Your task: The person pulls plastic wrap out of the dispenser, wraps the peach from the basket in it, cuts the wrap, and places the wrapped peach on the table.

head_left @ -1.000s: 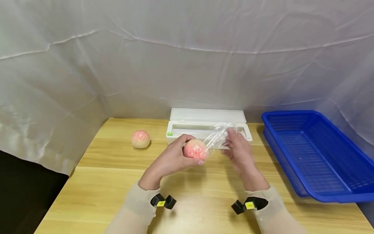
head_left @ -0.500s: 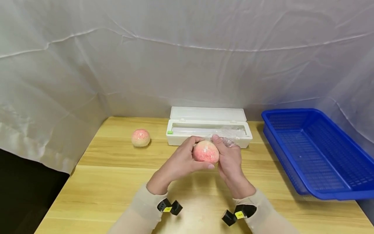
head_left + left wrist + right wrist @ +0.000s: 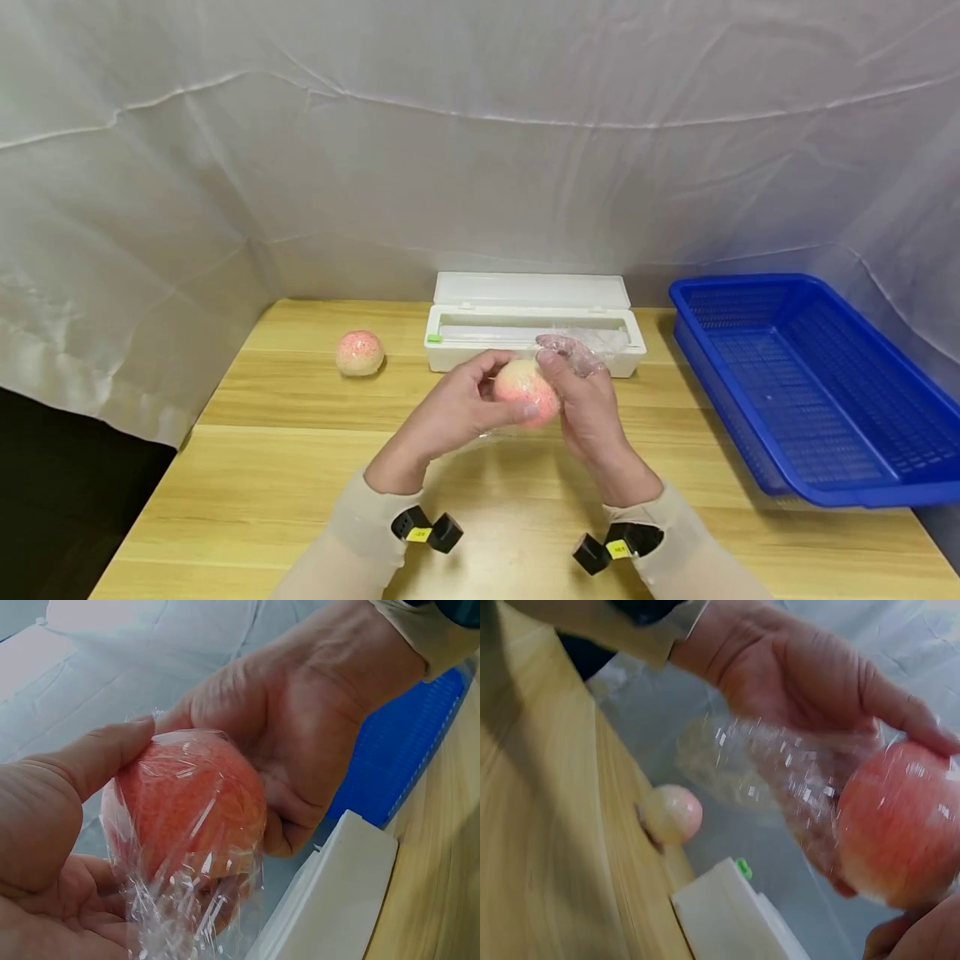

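A pink and cream peach (image 3: 527,395) is held up over the table between both hands, with clear cling film (image 3: 199,817) drawn over its skin. My left hand (image 3: 453,410) grips it from the left, the thumb lying across its front. My right hand (image 3: 592,410) holds its right side, thumb near the top, the crinkled film covering the fingers behind. In the left wrist view, loose film hangs below the peach. The right wrist view shows gathered film stretching away from the peach across the left palm.
A second peach (image 3: 360,353), shiny as if wrapped, sits at the back left of the wooden table (image 3: 285,475). Behind the hands stands a white cling film box (image 3: 450,358), lid up, roll inside, green slider at its left. A blue basket (image 3: 795,492) occupies the right.
My right hand has come left and in from the stretched film to grip the peach. The held peach has shifted slightly right and turned, and loose film now shows beneath the left hand.
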The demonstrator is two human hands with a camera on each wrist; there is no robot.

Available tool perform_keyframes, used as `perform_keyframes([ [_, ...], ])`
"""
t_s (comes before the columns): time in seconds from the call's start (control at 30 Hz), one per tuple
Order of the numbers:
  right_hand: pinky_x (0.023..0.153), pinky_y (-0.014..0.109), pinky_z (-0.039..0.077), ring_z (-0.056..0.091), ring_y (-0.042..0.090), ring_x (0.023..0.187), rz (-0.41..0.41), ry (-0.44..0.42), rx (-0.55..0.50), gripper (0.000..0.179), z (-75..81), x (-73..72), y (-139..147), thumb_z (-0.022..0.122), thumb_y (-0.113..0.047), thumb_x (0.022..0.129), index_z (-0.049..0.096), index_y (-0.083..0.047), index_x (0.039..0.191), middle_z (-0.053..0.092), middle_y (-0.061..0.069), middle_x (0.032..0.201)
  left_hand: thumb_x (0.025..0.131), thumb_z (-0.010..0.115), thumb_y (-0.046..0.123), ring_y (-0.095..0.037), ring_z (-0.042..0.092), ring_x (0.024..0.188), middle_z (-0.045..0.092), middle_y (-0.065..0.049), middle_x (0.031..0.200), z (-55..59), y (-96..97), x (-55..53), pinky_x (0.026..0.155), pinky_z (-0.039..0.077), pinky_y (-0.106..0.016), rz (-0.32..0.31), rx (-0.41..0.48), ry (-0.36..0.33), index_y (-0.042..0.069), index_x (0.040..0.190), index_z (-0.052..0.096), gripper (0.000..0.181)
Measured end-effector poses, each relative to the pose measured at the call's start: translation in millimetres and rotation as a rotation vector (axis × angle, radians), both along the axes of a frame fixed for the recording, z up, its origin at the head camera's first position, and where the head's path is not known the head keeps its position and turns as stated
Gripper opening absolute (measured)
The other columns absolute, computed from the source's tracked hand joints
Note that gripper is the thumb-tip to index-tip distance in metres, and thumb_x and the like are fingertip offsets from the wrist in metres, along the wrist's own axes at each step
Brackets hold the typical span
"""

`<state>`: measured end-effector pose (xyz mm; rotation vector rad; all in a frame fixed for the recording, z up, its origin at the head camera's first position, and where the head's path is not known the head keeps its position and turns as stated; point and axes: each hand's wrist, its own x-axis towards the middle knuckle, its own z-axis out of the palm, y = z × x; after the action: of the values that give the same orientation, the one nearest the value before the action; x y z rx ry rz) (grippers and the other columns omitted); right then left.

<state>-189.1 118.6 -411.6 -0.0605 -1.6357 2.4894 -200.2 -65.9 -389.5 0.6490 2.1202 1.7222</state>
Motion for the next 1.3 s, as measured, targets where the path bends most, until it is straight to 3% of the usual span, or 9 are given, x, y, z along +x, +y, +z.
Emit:
perform_keyframes([
  [0.13, 0.076, 0.025, 0.061, 0.067, 0.012, 0.086, -0.047, -0.058, 0.007, 0.007, 2.1, -0.2, 1.1, 0.073, -0.006, 0.098, 0.077, -0.01, 0.093, 0.073, 0.0, 0.091, 0.087, 0.088, 0.021, -0.019, 0.068, 0.102, 0.068, -0.008, 0.123, -1.2, 2.3, 1.8, 0.086, 0.06, -0.033, -0.03, -0.008, 0.026, 0.014, 0.138, 0.061, 0.058],
  [0.27, 0.076, 0.024, 0.061, 0.067, 0.011, 0.085, -0.143, -0.045, -0.1, 0.018, 5.2, -0.7, 0.7, 0.073, -0.006, 0.099, 0.08, -0.01, 0.083, 0.073, 0.001, 0.085, 0.086, 0.089, 0.017, -0.02, 0.067, 0.106, 0.065, -0.009, 0.128, -2.0, 4.4, 3.2, 0.089, 0.06, -0.033, -0.05, 0.02, 0.048, 0.014, 0.141, 0.058, 0.063],
  [0.43, 0.08, 0.025, 0.061, 0.068, 0.013, 0.086, -0.2, 0.007, -0.211, 0.011, 9.8, 1.0, -0.6, 0.072, -0.007, 0.099, 0.076, -0.006, 0.089, 0.073, 0.002, 0.087, 0.083, 0.091, 0.011, -0.021, 0.067, 0.116, 0.063, -0.009, 0.135, -2.2, 6.2, 3.5, 0.099, 0.058, -0.034, -0.063, 0.08, 0.043, 0.015, 0.145, 0.055, 0.071],
  [0.6, 0.083, 0.026, 0.061, 0.068, 0.014, 0.087, -0.227, 0.051, -0.219, 0.007, 12.5, 2.8, -2.2, 0.073, -0.006, 0.098, 0.074, -0.007, 0.092, 0.072, 0.002, 0.088, 0.084, 0.089, 0.004, -0.024, 0.064, 0.127, 0.059, -0.013, 0.144, -2.8, 6.1, 2.6, 0.104, 0.057, -0.035, -0.102, 0.154, -0.024, 0.012, 0.15, 0.05, 0.077],
  [0.7, 0.085, 0.026, 0.06, 0.067, 0.013, 0.089, -0.239, 0.061, -0.197, 0.002, 12.2, 2.8, -1.9, 0.073, -0.005, 0.098, 0.073, -0.005, 0.096, 0.072, 0.001, 0.09, 0.084, 0.086, -0.001, -0.026, 0.062, 0.128, 0.057, -0.015, 0.145, -3.2, 3.6, 1.3, 0.106, 0.055, -0.035, -0.161, 0.169, -0.06, 0.009, 0.151, 0.047, 0.078],
  [0.83, 0.088, 0.026, 0.06, 0.066, 0.012, 0.092, -0.227, 0.069, -0.145, 0.009, 10.2, 3.9, -2.1, 0.074, -0.003, 0.097, 0.07, -0.005, 0.105, 0.07, 0.0, 0.095, 0.086, 0.084, 0.0, -0.024, 0.061, 0.124, 0.058, -0.015, 0.14, -2.4, -0.9, -0.3, 0.104, 0.055, -0.034, -0.214, 0.135, -0.07, 0.008, 0.148, 0.048, 0.073],
  [1.0, 0.084, 0.027, 0.061, 0.069, 0.012, 0.087, -0.201, 0.064, -0.068, 0.007, 9.4, 5.9, -2.6, 0.079, -0.004, 0.093, 0.073, -0.008, 0.094, 0.073, 0.0, 0.088, 0.086, 0.087, 0.009, -0.021, 0.065, 0.113, 0.066, -0.012, 0.128, -0.6, -1.2, 0.9, 0.095, 0.059, -0.037, -0.18, 0.054, -0.035, 0.008, 0.144, 0.054, 0.066],
  [1.1, 0.084, 0.026, 0.06, 0.069, 0.011, 0.088, -0.2, 0.095, -0.005, 0.013, 11.6, 5.6, 1.9, 0.075, 0.002, 0.094, 0.074, -0.011, 0.096, 0.074, -0.002, 0.09, 0.084, 0.089, 0.011, -0.019, 0.066, 0.111, 0.069, -0.007, 0.125, 0.8, -1.4, 1.5, 0.098, 0.058, -0.038, -0.156, 0.008, 0.004, 0.01, 0.141, 0.06, 0.064],
  [1.3, 0.07, 0.021, 0.059, 0.068, 0.007, 0.076, -0.261, 0.117, 0.162, 0.014, 22.6, 9.2, 13.1, 0.075, 0.005, 0.092, 0.08, -0.008, 0.089, 0.076, -0.006, 0.081, 0.081, 0.091, 0.012, -0.02, 0.064, 0.116, 0.067, -0.003, 0.13, 4.0, -8.5, 0.4, 0.104, 0.053, -0.038, -0.15, -0.009, 0.063, 0.014, 0.142, 0.059, 0.069],
])
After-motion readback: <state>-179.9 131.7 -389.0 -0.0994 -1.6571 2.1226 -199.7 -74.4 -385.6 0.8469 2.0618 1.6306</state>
